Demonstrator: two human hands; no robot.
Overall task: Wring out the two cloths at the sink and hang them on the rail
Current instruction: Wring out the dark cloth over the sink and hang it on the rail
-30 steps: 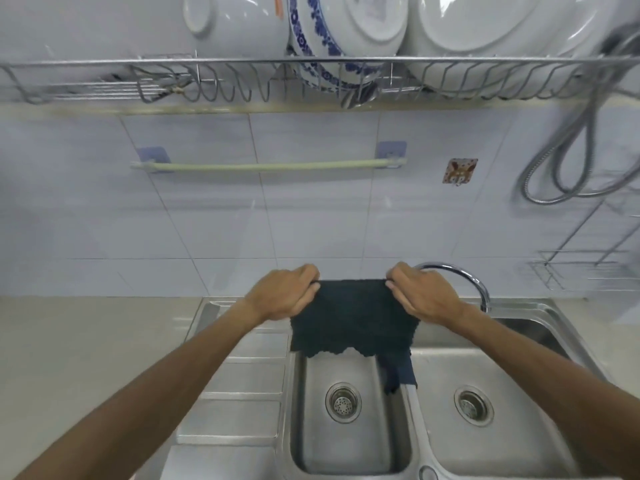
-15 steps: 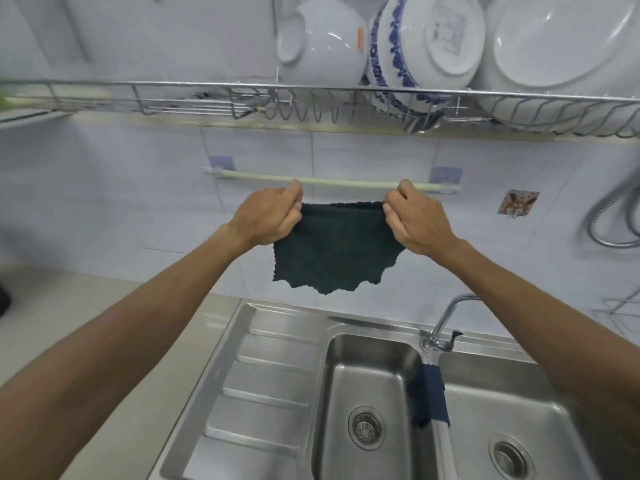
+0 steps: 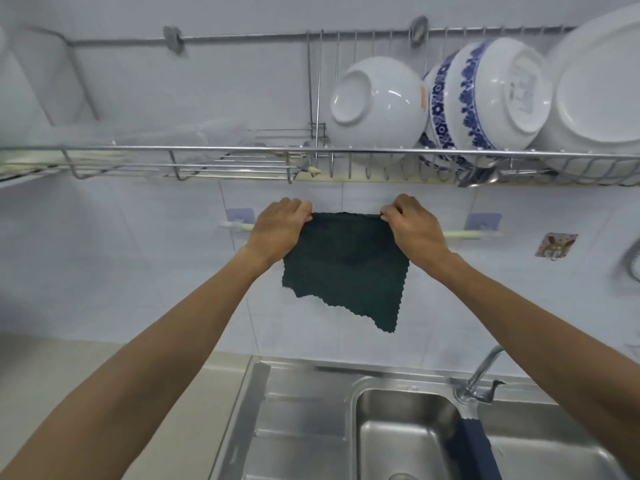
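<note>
A dark green cloth hangs spread flat between my hands. My left hand pinches its upper left corner and my right hand pinches its upper right corner. The cloth's top edge sits just above the pale rail on the tiled wall, covering the rail's middle; I cannot tell whether it touches the rail. A second, dark blue cloth lies draped over the divider of the steel double sink at the bottom right.
A wire dish rack runs across just above my hands, holding white and blue-patterned bowls at the right. The tap rises behind the sink. A beige counter lies to the left of the sink.
Both hands have lifted the green cloth from over the sink up to rail height. The view has tilted upward. The blue cloth stayed on the sink divider.
</note>
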